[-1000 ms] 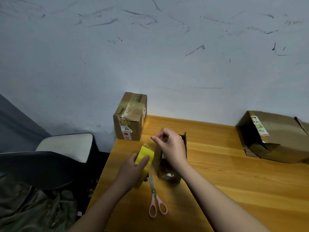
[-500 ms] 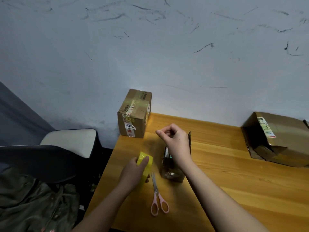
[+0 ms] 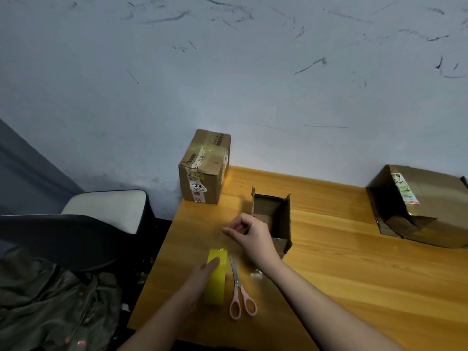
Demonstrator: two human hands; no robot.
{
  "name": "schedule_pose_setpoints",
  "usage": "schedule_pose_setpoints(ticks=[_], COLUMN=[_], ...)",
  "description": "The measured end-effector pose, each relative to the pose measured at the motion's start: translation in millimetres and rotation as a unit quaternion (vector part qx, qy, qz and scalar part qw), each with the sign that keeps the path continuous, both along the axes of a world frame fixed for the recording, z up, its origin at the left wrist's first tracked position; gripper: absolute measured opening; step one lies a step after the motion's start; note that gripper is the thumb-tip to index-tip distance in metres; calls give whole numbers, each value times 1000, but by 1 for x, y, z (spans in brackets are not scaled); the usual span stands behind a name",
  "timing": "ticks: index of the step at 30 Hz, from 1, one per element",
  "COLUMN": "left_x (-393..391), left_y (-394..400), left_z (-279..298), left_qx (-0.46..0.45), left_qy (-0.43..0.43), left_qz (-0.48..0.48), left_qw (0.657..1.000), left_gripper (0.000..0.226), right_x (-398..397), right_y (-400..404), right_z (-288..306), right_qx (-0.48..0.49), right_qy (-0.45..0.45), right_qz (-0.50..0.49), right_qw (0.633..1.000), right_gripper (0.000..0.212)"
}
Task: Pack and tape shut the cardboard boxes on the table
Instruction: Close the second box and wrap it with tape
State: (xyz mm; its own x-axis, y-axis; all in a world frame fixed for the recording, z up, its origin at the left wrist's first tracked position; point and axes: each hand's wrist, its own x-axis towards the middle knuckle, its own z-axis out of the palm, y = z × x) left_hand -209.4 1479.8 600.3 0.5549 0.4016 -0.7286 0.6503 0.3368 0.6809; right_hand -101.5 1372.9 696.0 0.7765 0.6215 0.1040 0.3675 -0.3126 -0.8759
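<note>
Wall (image 3: 228,72): pale, scuffed with dark marks, fills the upper half of the head view.

Tabletop (image 3: 342,274): orange wood, butts against the wall.

Chair (image 3: 83,224): dark, pale seat pad, left of the tabletop. Green cloth (image 3: 50,305) heaped below it.

Big box (image 3: 420,206): far right, lying on its side, flaps loose, printed label on top.

Taped box (image 3: 205,168): back left corner of the tabletop, closed, tape and stickers across top and front.

Open box (image 3: 273,219): small, flaps up, middle of the tabletop, between the other two and well apart from the big one. Contents too dark to make out.

Right hand (image 3: 250,236): just in front of the open box's left side, forearm crossing its near corner. Fingers curled, thumb and forefinger pinched together; a faint clear strip seems to run from them toward the roll, hard to confirm.

Left hand (image 3: 202,277): grips the tape roll (image 3: 215,277), yellow, standing on edge near the front left of the tabletop.

Scissors (image 3: 240,290): pink handles, closed blades pointing away, flat just right of the roll.
</note>
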Motion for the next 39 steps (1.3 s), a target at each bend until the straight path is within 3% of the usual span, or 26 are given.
schedule_pose_setpoints(ticks=[3, 7, 9, 12, 17, 20, 23, 25, 28, 30, 32, 35, 39], left_x=[-2, -5, -5, -2, 2, 0, 1, 2, 4, 3, 0, -5, -7], left_y=[0, 18, 33, 47, 47, 43, 44, 45, 42, 40, 42, 43, 36], left_z=[8, 33, 54, 86, 102, 101, 98, 97, 96, 97, 99, 102, 106], left_qx=[80, 251, 289, 326, 354, 373, 397, 408, 413, 424, 405, 371, 368], left_qy=[8, -126, -186, -188, -172, -177, -170, -166, -170, -166, -170, -178, -182], left_qz=[2, -54, -147, -262, -322, -320, -323, -327, -341, -345, -315, -297, -320], left_qw=[997, 958, 927, 889, 861, 853, 842, 836, 827, 820, 841, 861, 854], left_gripper=[75, 49, 33, 17, 5, 7, 7, 12, 11, 10, 15, 21, 25], right_x=[-3, -3, -3, -2, -5, -8, -9, -14, -29, -35, -36, -39, -49], right_y=[2, 3, 3, 3, 3, 1, -2, -6, -16, -25, -33, -43, -44], right_z=[3, 6, 6, 8, 8, 8, 10, 11, 3, -1, -4, -33, -75], right_qx=[-13, -23, -23, -19, -25, -55, -76, -88, -91, -73, -68, -243, -483], right_qy=[-4, -13, -15, -11, -22, -147, -359, -414, -365, -249, -152, -140, -38], right_qz=[22, 53, 67, 80, 77, 63, 21, 4, -52, -133, -183, -95, 37], right_qw=[1000, 998, 997, 997, 996, 986, 930, 906, 925, 956, 969, 955, 874], right_gripper=[14, 23, 22, 11, 10, 12, 27, 34, 32, 31, 25, 21, 31])
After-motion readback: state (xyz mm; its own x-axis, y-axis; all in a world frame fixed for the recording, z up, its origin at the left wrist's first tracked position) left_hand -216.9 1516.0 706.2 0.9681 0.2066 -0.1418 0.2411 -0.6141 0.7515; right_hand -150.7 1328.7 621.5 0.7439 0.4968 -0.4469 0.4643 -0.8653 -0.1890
